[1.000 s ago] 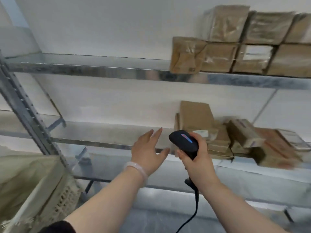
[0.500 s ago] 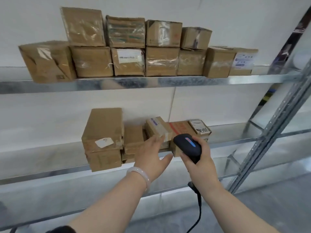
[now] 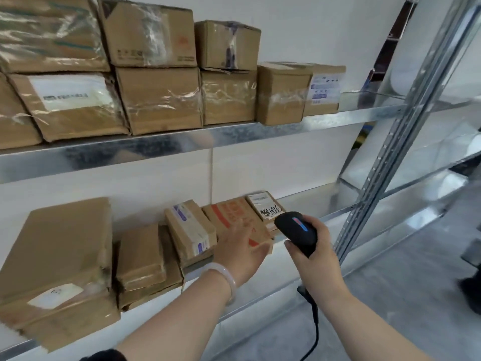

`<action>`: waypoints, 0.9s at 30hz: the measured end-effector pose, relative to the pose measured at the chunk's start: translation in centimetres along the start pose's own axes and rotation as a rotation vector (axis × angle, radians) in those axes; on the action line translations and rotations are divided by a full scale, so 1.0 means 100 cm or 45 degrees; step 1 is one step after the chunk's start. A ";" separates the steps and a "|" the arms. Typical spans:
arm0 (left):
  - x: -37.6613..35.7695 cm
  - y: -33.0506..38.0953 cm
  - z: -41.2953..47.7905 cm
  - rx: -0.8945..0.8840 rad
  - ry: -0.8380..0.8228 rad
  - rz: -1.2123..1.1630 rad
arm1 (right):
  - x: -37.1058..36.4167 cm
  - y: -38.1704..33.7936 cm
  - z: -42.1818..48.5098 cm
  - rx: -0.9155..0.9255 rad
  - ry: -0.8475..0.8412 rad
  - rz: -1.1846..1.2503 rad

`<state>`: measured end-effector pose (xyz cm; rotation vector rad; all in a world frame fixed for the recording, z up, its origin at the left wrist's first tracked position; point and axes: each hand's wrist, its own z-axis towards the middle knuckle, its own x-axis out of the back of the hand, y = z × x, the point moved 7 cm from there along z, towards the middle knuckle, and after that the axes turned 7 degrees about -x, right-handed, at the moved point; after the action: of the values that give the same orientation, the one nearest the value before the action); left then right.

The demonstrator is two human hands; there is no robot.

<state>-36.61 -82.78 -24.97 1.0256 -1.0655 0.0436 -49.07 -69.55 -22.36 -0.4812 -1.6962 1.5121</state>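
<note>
My right hand (image 3: 316,259) grips a black corded barcode scanner (image 3: 296,231) with a lit strip on top, held in front of the lower metal shelf (image 3: 307,222). My left hand (image 3: 240,250), fingers spread and blurred, reaches over a flat cardboard parcel with red print (image 3: 229,212) on that shelf. Just right of it lies a small parcel with a handwritten label (image 3: 264,204). A labelled box (image 3: 190,227) leans beside the red-printed one on its left.
More cardboard boxes (image 3: 59,259) fill the lower shelf's left part. The upper shelf (image 3: 182,142) carries two rows of taped boxes (image 3: 158,97). A perforated steel upright (image 3: 398,142) stands to the right, grey floor beyond it. A dark shape (image 3: 472,287) stands at the right edge.
The view has swung right along the shelves and moved closer. My left hand has moved from the labelled box over the red-printed parcel. The scanner has stayed in my right hand.
</note>
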 end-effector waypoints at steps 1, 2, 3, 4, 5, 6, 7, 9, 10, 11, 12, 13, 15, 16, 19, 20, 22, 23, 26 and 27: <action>-0.003 -0.002 0.009 0.008 -0.018 -0.008 | 0.000 -0.001 0.010 -0.016 0.016 0.012; -0.006 -0.005 0.020 0.003 -0.025 -0.011 | 0.001 0.000 0.020 -0.035 0.034 0.024; -0.006 -0.006 0.029 -0.009 -0.040 -0.003 | 0.000 0.001 0.029 -0.051 0.052 0.035; -0.008 -0.008 0.038 -0.034 -0.037 0.003 | -0.001 0.004 0.037 -0.067 0.066 0.041; -0.011 -0.011 0.047 -0.026 -0.054 0.008 | -0.003 0.008 0.044 -0.082 0.073 0.044; -0.014 -0.014 0.056 -0.012 -0.068 -0.013 | -0.005 0.012 0.051 -0.099 0.070 0.038; -0.017 -0.017 0.063 0.027 -0.086 -0.050 | -0.008 0.017 0.058 -0.120 0.059 0.030; -0.027 -0.025 0.078 0.093 -0.095 -0.110 | -0.010 0.026 0.073 -0.168 0.031 0.010; -0.032 -0.028 0.085 0.120 -0.104 -0.111 | -0.010 0.030 0.083 -0.185 0.027 -0.005; -0.037 -0.030 0.093 0.144 -0.125 -0.090 | -0.010 0.032 0.095 -0.189 0.031 -0.017; -0.041 -0.032 0.102 0.165 -0.143 -0.071 | -0.008 0.034 0.108 -0.184 0.035 -0.027; -0.044 -0.033 0.111 0.183 -0.146 -0.050 | -0.008 0.038 0.122 -0.185 0.031 -0.043; -0.048 -0.038 0.131 0.214 -0.100 0.010 | -0.009 0.045 0.149 -0.227 -0.009 -0.084; -0.050 -0.039 0.140 0.221 -0.070 0.046 | -0.010 0.048 0.162 -0.245 -0.044 -0.109; -0.062 -0.044 0.161 0.321 -0.048 0.099 | -0.016 0.056 0.199 -0.236 -0.181 -0.152; -0.067 -0.044 0.166 0.361 -0.058 0.106 | -0.017 0.059 0.212 -0.216 -0.217 -0.154; -0.073 -0.041 0.175 0.412 -0.063 0.146 | -0.022 0.066 0.237 -0.193 -0.281 -0.139; -0.075 -0.039 0.179 0.429 -0.053 0.171 | -0.025 0.069 0.248 -0.190 -0.310 -0.126; -0.081 -0.036 0.185 0.508 0.012 0.212 | -0.038 0.080 0.272 -0.181 -0.427 -0.144; -0.085 -0.036 0.186 0.538 0.032 0.214 | -0.042 0.084 0.276 -0.179 -0.472 -0.141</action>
<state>-52.36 -94.39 -31.90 1.3062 -1.1432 0.4322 -69.33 -88.72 -30.79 -0.1796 -2.0878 1.4730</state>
